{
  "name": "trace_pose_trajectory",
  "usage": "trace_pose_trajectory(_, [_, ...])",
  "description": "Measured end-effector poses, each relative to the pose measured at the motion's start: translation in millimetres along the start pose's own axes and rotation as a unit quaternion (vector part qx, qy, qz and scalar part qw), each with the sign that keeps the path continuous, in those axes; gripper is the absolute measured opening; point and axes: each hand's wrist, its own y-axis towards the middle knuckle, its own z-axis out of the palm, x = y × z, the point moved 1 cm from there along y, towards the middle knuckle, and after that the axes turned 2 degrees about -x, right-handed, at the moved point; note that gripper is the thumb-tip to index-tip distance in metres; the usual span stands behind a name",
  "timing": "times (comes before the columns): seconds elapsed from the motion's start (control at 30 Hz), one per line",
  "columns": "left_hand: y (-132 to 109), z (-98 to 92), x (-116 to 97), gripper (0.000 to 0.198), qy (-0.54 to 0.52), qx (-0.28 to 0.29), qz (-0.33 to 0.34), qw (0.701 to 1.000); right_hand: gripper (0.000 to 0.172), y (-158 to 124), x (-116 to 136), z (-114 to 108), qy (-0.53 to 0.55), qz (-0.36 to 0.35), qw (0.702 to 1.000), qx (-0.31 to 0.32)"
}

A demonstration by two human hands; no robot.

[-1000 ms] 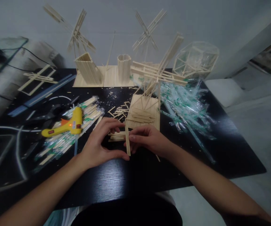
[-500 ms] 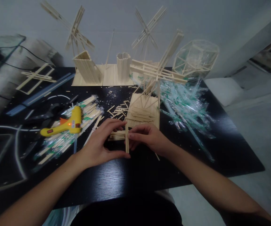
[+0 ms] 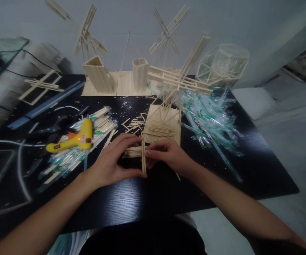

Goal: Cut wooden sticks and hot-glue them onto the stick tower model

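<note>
Between thumb and fingers, my left hand (image 3: pixel 112 161) grips a short row of thin wooden sticks (image 3: pixel 143 157) by its two ends. My right hand (image 3: pixel 170 156) is closed, its thumb and fingertips pinching at the right side of that same row. The thin end of another stick (image 3: pixel 178 176) shows below my right hand; whether it is held or lies on the table I cannot tell. Behind the held row lies a pile of cut sticks (image 3: pixel 132 152), partly covered by my fingers. More sticks (image 3: pixel 159 128) are heaped on a flat wooden stick base (image 3: pixel 175 115) just beyond my hands.
A yellow glue gun (image 3: pixel 82 136), its light on, rests on wrapped sticks (image 3: pixel 62 166) at left. A stick windmill frame (image 3: pixel 179 83) stands on the base. Crumpled plastic wrappers (image 3: pixel 208 113) cover the right side. Stick towers (image 3: pixel 140 76) stand at the back of the black table (image 3: pixel 153 198).
Both hands keep the same hold on the row of sticks. The view has shifted only slightly.
</note>
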Motion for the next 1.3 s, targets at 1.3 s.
trace_pose_trajectory(1.3, [-5,6.2,-6,0.085,-0.035,-0.037,0.017,0.999,0.034,6,-20,5,0.14,0.073,0.98,0.124])
